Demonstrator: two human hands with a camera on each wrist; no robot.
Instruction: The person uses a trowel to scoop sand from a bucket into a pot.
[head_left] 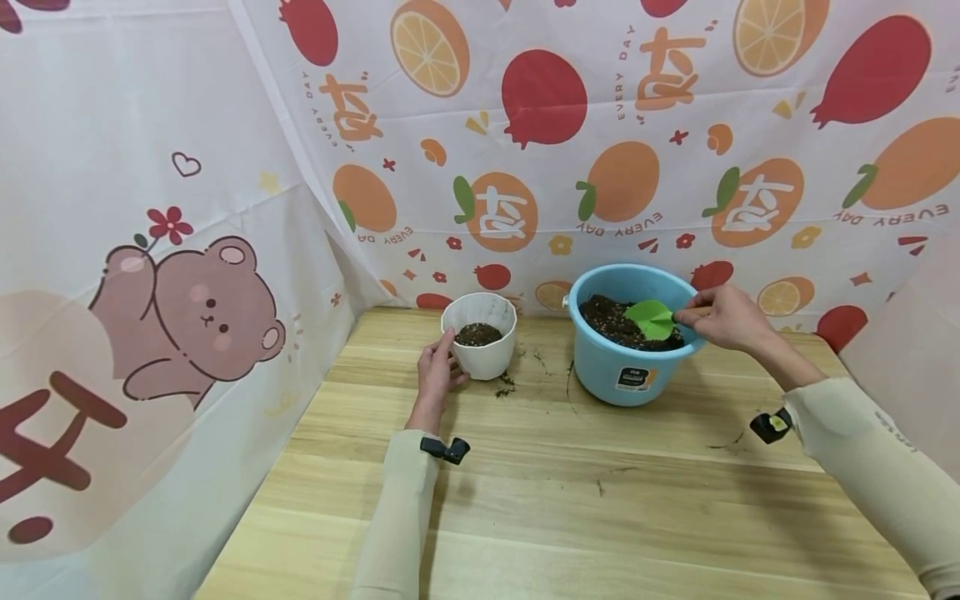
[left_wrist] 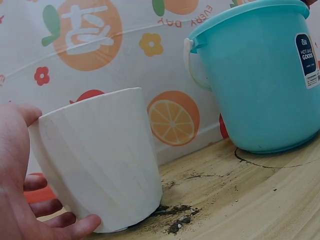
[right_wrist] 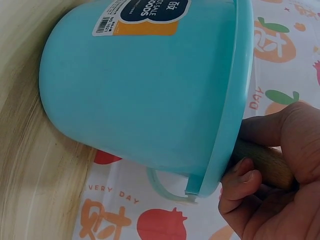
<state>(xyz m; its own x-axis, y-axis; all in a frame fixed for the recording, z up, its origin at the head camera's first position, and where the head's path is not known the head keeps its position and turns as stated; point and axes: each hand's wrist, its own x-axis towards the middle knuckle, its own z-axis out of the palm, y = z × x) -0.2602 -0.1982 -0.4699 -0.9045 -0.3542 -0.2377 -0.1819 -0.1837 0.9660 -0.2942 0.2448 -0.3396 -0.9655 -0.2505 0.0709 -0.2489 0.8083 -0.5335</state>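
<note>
In the head view a white flowerpot with dark soil in it stands toward the back of the wooden table. My left hand holds it from the left, thumb at the rim and fingers curled low against its side. To the right stands a light blue bucket with dark soil inside. Over its right rim my right hand grips the wooden handle of a small green trowel. The trowel's blade is inside the bucket, at the soil.
Loose soil crumbs lie on the table beside the pot, and thin dark strands are scattered near the bucket. A printed fruit curtain hangs right behind both containers. The bucket's white handle hangs at its left side.
</note>
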